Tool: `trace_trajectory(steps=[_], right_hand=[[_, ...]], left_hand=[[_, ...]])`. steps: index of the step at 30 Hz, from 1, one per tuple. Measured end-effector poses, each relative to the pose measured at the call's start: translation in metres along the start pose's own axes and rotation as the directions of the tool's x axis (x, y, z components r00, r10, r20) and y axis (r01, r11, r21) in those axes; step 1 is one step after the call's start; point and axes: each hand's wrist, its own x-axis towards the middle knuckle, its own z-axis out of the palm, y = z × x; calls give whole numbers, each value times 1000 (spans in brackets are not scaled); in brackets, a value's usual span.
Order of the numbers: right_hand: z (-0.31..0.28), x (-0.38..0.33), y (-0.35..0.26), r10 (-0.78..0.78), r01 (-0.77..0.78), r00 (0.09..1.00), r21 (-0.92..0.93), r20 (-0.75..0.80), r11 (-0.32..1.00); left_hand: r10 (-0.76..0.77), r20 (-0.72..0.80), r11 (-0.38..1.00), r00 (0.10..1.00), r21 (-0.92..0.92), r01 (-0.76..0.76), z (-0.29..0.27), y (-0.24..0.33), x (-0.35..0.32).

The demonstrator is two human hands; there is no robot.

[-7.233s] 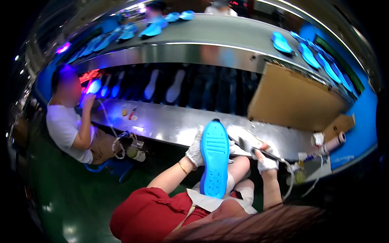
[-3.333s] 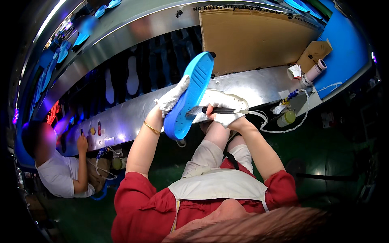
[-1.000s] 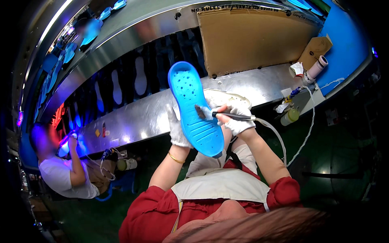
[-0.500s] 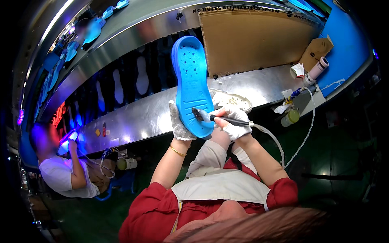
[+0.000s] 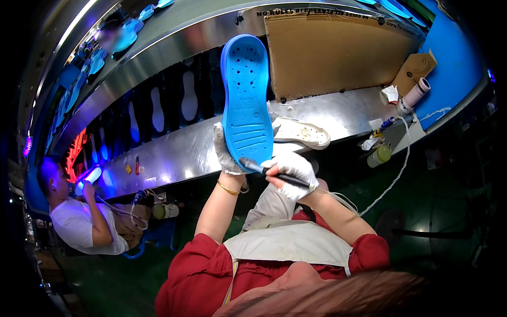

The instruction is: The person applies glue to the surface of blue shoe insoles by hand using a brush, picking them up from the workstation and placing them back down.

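A blue shoe sole [image 5: 246, 113], dotted with small holes at its far end and ridged nearer me, is held up lengthwise. My left hand [image 5: 226, 153], in a white glove, grips it from the left side near its lower end. In my gloved right hand [image 5: 297, 171], fingertips bare, is a black-handled brush [image 5: 288, 179] with a tube running from its back end. The bristles touch the sole's near end. Behind the sole, a cream-white sole [image 5: 302, 133] lies on the metal bench ledge.
A cardboard sheet [image 5: 338, 58] leans at the back of the metal bench [image 5: 195, 142]. At right stand a pink bottle [image 5: 414, 95] and a yellow-green container [image 5: 379, 156]. A co-worker [image 5: 79, 211] sits at left with a lit sole. Blue soles line the conveyor [image 5: 211, 10] above.
The brush has moved down and left, from the ridged part to the sole's near end. The blue sole has shifted slightly away from me and stands straighter.
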Motion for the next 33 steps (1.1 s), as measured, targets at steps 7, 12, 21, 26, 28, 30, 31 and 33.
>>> trace_trajectory(steps=[7,12,21,26,28,30,31,33], right_hand=[[-15,7,5,293,-289,955,308,33,907],[-6,-3,3,133,-146,980,85,151,986],[-18,8,-17,388,-457,887,364,250,811],[-18,28,-1,-28,37,980,-41,197,998],[-15,29,1,-46,52,963,-14,266,999],[-14,29,6,-4,18,946,-39,323,999],[-14,28,9,42,-19,925,-64,378,998],[-14,30,14,65,-49,912,-51,405,998]], left_hand=[[-36,-49,997,998,69,40,4,11,2],[-89,-87,992,992,87,96,-8,25,8],[-236,-20,969,972,-82,233,-9,36,11],[-290,-197,953,936,24,301,14,35,19],[-349,-271,919,897,86,384,27,36,24],[-397,-280,895,874,96,437,27,38,26],[-443,-293,866,847,102,489,25,38,27],[-462,-304,857,833,91,508,17,40,28]])
